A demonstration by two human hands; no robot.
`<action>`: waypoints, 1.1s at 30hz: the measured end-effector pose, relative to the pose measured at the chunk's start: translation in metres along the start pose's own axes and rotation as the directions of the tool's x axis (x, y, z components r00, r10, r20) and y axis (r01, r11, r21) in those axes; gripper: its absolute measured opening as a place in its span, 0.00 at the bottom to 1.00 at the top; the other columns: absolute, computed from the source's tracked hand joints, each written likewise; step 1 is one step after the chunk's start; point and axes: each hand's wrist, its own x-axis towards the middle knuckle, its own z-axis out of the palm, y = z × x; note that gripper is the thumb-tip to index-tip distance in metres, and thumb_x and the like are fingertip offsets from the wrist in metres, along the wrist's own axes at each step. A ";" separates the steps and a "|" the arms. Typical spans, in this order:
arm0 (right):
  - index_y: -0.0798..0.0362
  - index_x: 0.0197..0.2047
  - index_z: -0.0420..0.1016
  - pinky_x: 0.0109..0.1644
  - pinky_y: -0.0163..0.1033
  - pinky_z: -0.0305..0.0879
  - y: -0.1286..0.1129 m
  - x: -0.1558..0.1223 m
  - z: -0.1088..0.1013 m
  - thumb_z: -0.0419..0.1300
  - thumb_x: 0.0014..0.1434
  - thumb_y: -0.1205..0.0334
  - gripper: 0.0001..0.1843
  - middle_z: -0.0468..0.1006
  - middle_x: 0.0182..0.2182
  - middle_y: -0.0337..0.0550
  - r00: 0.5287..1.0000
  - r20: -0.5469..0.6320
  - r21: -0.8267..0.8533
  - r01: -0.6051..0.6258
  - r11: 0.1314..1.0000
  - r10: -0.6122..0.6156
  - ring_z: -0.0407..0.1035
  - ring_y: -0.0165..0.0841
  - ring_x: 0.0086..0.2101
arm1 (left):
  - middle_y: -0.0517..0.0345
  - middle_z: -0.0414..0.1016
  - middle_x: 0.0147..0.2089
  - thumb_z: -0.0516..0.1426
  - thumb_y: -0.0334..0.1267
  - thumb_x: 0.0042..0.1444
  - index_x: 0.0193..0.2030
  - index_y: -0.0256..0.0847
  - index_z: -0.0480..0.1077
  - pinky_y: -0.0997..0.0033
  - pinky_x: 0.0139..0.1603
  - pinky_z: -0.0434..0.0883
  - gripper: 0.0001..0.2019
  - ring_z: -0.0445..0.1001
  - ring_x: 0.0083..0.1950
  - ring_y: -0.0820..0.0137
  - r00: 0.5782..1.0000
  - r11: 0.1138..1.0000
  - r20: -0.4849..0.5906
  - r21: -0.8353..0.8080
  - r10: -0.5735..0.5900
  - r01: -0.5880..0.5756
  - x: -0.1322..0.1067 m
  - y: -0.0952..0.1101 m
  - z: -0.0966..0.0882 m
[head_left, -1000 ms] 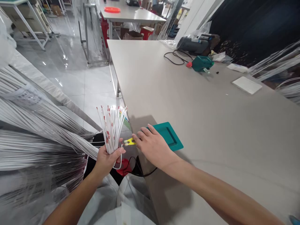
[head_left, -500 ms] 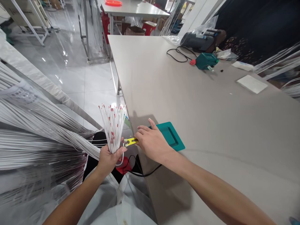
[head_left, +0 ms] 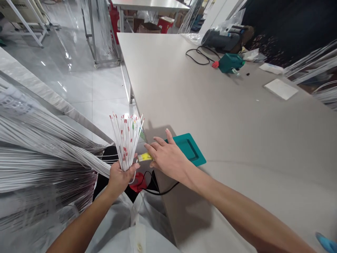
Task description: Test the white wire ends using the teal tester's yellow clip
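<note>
My left hand (head_left: 119, 177) is closed around a bundle of thin white wires with red tips (head_left: 126, 140), held upright just off the near left corner of the table. My right hand (head_left: 164, 156) rests on the table's edge beside a teal tray-like device (head_left: 191, 149); its fingers are spread flat over a small yellow part (head_left: 144, 157) that sticks out toward the bundle. A black cable and a red piece (head_left: 138, 184) hang below the table edge under my hands.
A large sheaf of white wires (head_left: 47, 151) fills the left side. On the grey table (head_left: 210, 105), far right, lie a teal tool with a black cord (head_left: 229, 62), a dark machine (head_left: 223, 38) and a white pad (head_left: 281, 88). Racks and another table stand behind.
My right hand's fingers, pinched at the yellow part half a second ago, are now spread flat over it. The wire bundle has stayed in my left hand; the view shifted slightly.
</note>
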 end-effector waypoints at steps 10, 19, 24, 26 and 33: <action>0.59 0.51 0.68 0.59 0.61 0.45 -0.001 -0.004 -0.014 0.60 0.51 0.46 0.30 0.76 0.37 0.51 0.993 -0.116 0.143 0.035 0.989 -0.018 0.65 0.46 0.47 | 0.65 0.67 0.19 0.64 0.37 0.40 0.39 0.34 0.73 0.78 0.18 0.62 0.17 0.60 0.18 0.78 1.000 0.998 -0.008 -0.068 -0.006 0.006 -0.014 0.005 -0.010; 0.54 0.40 0.74 0.35 0.34 0.67 -0.061 -0.020 -0.002 0.53 0.58 0.64 0.10 0.75 0.32 0.46 0.888 -0.253 0.779 -0.049 0.625 0.384 0.69 0.30 0.31 | 0.65 0.65 0.15 0.64 0.37 0.40 0.24 0.35 0.71 0.78 0.18 0.62 0.08 0.62 0.17 0.77 0.999 0.998 -0.035 -0.053 0.027 -0.029 -0.022 0.016 -0.012; 0.54 0.30 0.76 0.30 0.34 0.64 -0.072 -0.008 0.006 0.57 0.55 0.62 0.07 0.74 0.24 0.42 0.860 -0.133 0.908 -0.094 0.408 0.493 0.67 0.30 0.26 | 0.63 0.67 0.16 0.66 0.36 0.34 0.21 0.36 0.72 0.75 0.20 0.64 0.08 0.66 0.20 0.73 0.997 1.000 -0.070 0.007 0.014 -0.013 -0.025 0.014 -0.009; 0.54 0.26 0.76 0.29 0.34 0.63 -0.074 -0.004 0.007 0.57 0.55 0.64 0.08 0.73 0.22 0.42 0.836 -0.135 0.946 -0.051 0.320 0.533 0.66 0.29 0.25 | 0.63 0.66 0.15 0.66 0.37 0.35 0.22 0.36 0.73 0.74 0.20 0.64 0.08 0.66 0.20 0.72 0.998 1.000 -0.057 0.001 -0.005 0.005 -0.025 0.011 -0.009; 0.54 0.22 0.75 0.30 0.35 0.62 -0.078 -0.002 0.019 0.60 0.51 0.61 0.09 0.73 0.19 0.39 0.805 0.058 0.983 0.057 -0.173 0.590 0.65 0.29 0.23 | 0.66 0.63 0.13 0.66 0.37 0.36 0.21 0.35 0.72 0.77 0.17 0.61 0.09 0.60 0.16 0.78 0.999 0.997 0.015 -0.075 -0.028 0.029 -0.025 0.016 -0.010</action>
